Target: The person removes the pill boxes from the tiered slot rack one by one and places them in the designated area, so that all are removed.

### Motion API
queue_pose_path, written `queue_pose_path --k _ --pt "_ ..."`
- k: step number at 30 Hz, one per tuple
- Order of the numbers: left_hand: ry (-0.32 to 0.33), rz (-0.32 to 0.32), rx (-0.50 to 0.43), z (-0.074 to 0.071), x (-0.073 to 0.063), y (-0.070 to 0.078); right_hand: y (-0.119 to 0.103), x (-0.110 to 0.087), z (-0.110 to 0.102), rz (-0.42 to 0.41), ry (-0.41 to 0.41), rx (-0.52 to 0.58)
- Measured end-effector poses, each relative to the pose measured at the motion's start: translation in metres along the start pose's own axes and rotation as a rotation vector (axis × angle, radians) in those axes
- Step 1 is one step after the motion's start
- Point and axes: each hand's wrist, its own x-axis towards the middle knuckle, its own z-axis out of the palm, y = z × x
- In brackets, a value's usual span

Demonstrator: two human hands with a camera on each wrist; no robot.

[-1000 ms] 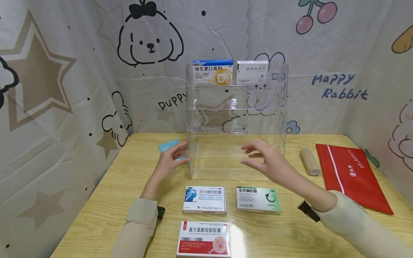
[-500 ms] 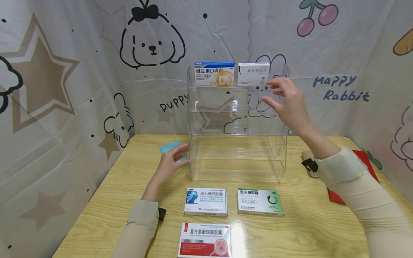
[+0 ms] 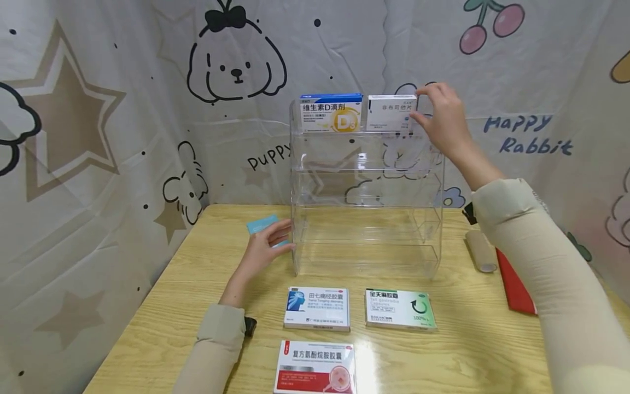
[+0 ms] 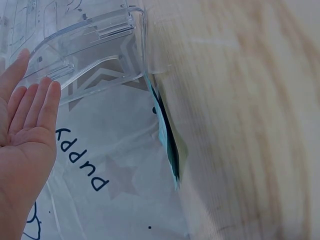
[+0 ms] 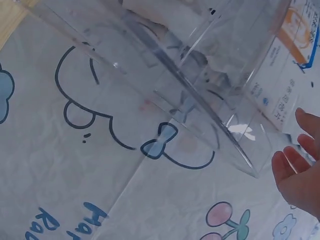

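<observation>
A clear acrylic tiered rack [image 3: 366,205] stands on the table. On its top tier sit a blue, white and yellow vitamin D box [image 3: 331,113] and a white medicine box [image 3: 391,113], side by side. My right hand [image 3: 445,117] is at the white box's right edge, its fingers spread; whether they touch the box cannot be told. In the right wrist view, the same white box [image 5: 276,85] shows just beyond the fingertips. My left hand [image 3: 263,249] touches the rack's lower left side with extended fingers. The left wrist view shows its palm [image 4: 30,160] beside the clear plastic.
In front of the rack lie a blue-white capsule box [image 3: 316,309], a green-white capsule box [image 3: 400,309] and a red-white capsule box [image 3: 315,366]. A light-blue packet [image 3: 261,223] lies behind my left hand. Right of the rack are a cardboard tube [image 3: 480,251] and a red pouch [image 3: 514,287].
My right hand has risen from in front of the rack's lower tiers to the white box on the top tier. The left hand has stayed at the rack's side.
</observation>
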Motion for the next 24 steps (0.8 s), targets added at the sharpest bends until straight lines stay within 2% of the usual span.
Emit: queue_pose_path --k 6,14,24 --pt "-0.002 -0.012 0.002 0.000 -0.001 0.002 0.004 0.013 0.004 0.026 -0.089 -0.044" --pt "-0.002 -0.021 0.007 0.001 -0.002 0.004 0.003 0.021 0.007 0.056 -0.168 -0.078" --pt "0.004 -0.031 0.012 0.001 -0.002 0.004 0.004 0.025 0.010 0.093 -0.209 -0.084"
